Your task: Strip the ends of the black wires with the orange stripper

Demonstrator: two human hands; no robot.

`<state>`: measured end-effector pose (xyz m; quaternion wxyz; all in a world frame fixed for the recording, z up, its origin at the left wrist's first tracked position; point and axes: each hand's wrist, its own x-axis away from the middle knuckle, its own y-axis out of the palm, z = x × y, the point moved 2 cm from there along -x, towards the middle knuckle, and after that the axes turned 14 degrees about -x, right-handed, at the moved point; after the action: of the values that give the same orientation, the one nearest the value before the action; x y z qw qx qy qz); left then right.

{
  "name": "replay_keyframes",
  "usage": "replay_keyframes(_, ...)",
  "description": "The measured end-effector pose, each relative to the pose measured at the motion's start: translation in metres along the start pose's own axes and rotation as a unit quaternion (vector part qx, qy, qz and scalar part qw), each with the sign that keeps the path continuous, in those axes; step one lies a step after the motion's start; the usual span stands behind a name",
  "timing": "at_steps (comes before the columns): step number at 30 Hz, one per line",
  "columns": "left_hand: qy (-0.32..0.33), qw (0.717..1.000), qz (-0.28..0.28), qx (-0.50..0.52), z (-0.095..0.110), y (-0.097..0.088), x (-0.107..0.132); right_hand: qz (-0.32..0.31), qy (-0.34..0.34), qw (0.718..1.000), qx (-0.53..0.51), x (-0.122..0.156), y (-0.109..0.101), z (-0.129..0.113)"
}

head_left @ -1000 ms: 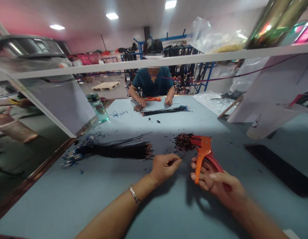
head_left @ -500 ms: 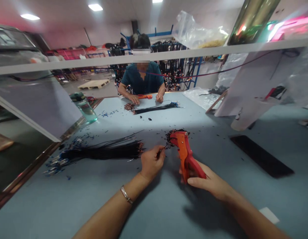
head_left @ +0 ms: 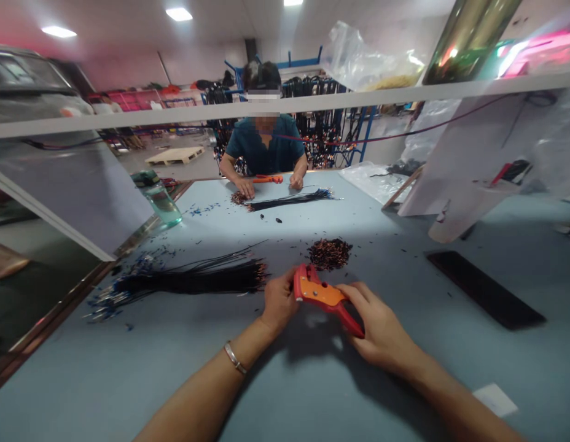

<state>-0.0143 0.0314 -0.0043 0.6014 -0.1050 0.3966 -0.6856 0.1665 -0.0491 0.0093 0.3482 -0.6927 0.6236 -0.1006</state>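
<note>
My right hand (head_left: 381,325) grips the handles of an orange-and-red wire stripper (head_left: 324,296), whose head points left. My left hand (head_left: 279,299) is closed right at the stripper's jaws, its fingers pinched on something too small to make out. Just left of that hand lies a bundle of black wires (head_left: 188,279) with copper ends. A small heap of stripped insulation bits (head_left: 330,252) sits on the blue-grey table (head_left: 128,368) just beyond the tool.
Across the table a person in a dark teal top (head_left: 265,150) works with another orange tool (head_left: 266,178) and wire bundle (head_left: 289,199). A clear bottle (head_left: 160,199) stands at the left edge. A black flat strip (head_left: 485,288) lies right. A white shelf bar (head_left: 285,104) crosses overhead.
My right hand has swung the stripper from upright over the scrap heap down to level, head pointing left against my left hand. My left hand stayed closed in place.
</note>
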Motion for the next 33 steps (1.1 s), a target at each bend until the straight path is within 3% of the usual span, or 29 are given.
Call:
replay_keyframes(9, 0.023, 0.998, 0.038, 0.036, 0.004, -0.009, -0.006, 0.021, -0.029, 0.994, 0.106, 0.001, 0.001, 0.004)
replay_keyframes(18, -0.046, 0.982, -0.038, 0.181, 0.002, -0.002, -0.004, 0.021, -0.010, 0.994, 0.106, 0.002, 0.004, 0.006)
replay_keyframes(26, -0.042, 0.979, -0.045, 0.195, 0.001, 0.003, -0.006, 0.009, 0.030, 0.999, 0.002, 0.001, 0.003, 0.006)
replay_keyframes(33, -0.048, 0.968, -0.050, 0.242, 0.005, 0.000, -0.006, 0.028, -0.007, 0.997, 0.068, 0.003, 0.002, 0.008)
